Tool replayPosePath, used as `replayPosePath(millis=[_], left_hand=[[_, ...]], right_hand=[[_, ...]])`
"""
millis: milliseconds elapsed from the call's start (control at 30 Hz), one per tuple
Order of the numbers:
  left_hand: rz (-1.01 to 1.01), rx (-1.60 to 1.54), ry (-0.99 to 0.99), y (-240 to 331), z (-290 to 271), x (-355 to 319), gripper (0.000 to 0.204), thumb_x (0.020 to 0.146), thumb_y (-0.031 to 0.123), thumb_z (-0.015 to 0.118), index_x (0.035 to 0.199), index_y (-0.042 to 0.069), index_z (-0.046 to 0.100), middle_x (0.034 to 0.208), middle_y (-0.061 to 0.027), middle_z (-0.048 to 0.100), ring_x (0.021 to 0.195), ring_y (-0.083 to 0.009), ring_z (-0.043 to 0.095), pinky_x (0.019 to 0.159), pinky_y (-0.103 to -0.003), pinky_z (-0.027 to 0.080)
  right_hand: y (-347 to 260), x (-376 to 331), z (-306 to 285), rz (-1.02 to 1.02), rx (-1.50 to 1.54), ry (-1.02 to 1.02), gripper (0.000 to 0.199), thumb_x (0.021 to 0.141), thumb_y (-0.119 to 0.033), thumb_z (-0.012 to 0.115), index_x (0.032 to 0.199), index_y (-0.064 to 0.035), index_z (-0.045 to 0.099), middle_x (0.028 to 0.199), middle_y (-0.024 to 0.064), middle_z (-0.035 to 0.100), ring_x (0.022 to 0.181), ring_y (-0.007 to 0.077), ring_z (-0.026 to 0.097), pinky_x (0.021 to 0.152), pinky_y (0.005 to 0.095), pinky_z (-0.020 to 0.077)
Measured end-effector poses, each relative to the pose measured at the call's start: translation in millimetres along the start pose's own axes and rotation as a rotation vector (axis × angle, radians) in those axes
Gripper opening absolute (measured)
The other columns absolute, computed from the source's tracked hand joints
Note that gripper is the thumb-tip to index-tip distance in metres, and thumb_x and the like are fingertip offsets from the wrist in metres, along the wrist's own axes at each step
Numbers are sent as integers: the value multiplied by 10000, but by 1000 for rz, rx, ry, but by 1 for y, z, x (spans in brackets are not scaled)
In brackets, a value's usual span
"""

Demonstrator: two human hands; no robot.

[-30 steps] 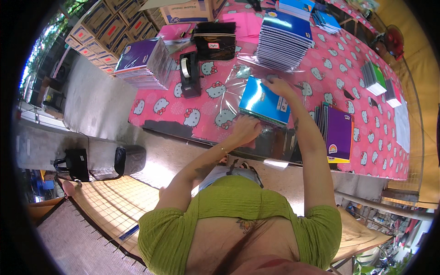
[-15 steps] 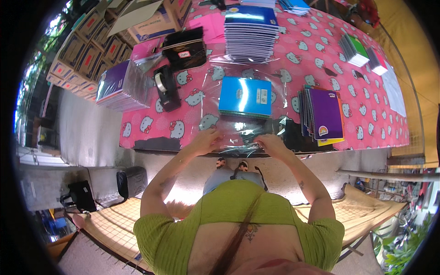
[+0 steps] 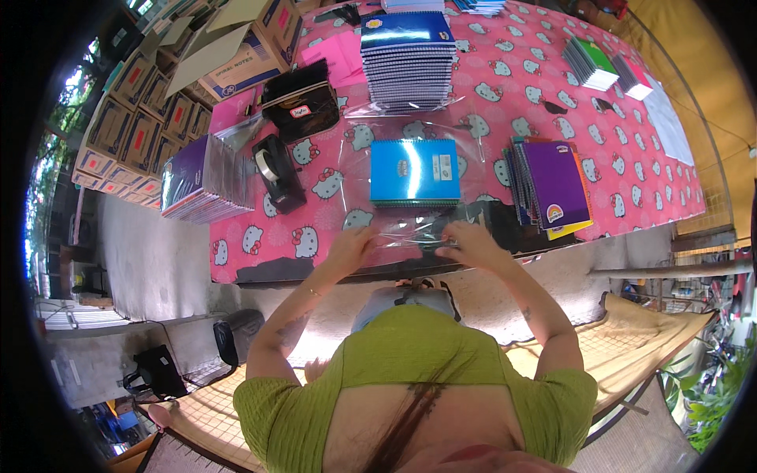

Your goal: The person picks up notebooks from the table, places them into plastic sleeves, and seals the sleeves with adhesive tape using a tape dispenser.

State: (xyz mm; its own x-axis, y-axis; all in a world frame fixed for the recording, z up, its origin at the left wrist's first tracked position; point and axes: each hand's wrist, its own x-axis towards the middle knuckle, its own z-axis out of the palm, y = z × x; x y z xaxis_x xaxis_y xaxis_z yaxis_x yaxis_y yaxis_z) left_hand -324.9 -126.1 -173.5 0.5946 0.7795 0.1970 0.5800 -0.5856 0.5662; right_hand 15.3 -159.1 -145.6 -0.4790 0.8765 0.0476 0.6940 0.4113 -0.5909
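1. Some crinkled, glossy clear film (image 3: 404, 233) lies by the left hand (image 3: 352, 251), fingers curled, grip impossible to tell.
2. Right hand (image 3: 475, 247): thumb and forefinger parted.
3. Coil-edged, rectangular blue notebook (image 3: 414, 175) lies flat amid the film, on patterned pink tablecloth (image 3: 650, 188).

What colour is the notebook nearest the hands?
The notebook is bright blue, clearest in the head view.

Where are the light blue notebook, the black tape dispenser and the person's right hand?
Light blue notebook (image 3: 426, 175): head view, on its upward-facing cover.
Black tape dispenser (image 3: 281, 180): head view, on the middle of its body.
Right hand (image 3: 475, 243): head view, on the back of the hand.
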Motion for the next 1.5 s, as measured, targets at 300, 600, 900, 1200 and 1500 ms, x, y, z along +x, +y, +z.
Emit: replayPosePath(millis=[300,600,900,1200,1500], left_hand=[[-405,-571,-18,-102,-82,104,272,934,254,653,1027,0,684,897,-47,693,827,-176,677,735,-309,521],[-684,-1108,-140,-112,-24,122,236,955,225,564,1069,19,584,1049,-150,658,917,-272,685,797,-365,549],[-621,-1013,-39,-118,-40,120,255,918,195,629,1080,-2,631,976,-116,668,817,-238,677,676,-303,533],[-360,-152,-75,-133,-65,159,205,871,197,678,909,-4,691,805,-81,713,700,-153,655,616,-305,500],[233,273,86,-113,28,324,142,859,119,578,902,4,650,951,-199,657,869,-393,645,785,-475,535]], right_hand=[[103,51,-60,370,769,468,185,919,-123,669,1053,2,648,907,57,666,824,112,640,728,254,503],[105,74,-15,710,1130,194,249,996,-300,558,1121,-87,589,1113,114,649,1019,226,652,882,353,527],[91,70,-22,744,692,503,292,956,-292,598,1126,-56,566,1069,127,668,973,284,660,830,397,518],[-56,95,66,219,-363,414,636,881,-442,652,1428,-167,480,1481,154,441,1382,366,391,1119,615,258],[-66,100,65,254,-362,366,690,829,-447,698,1437,-213,474,1509,127,411,1409,325,365,1122,629,238]])
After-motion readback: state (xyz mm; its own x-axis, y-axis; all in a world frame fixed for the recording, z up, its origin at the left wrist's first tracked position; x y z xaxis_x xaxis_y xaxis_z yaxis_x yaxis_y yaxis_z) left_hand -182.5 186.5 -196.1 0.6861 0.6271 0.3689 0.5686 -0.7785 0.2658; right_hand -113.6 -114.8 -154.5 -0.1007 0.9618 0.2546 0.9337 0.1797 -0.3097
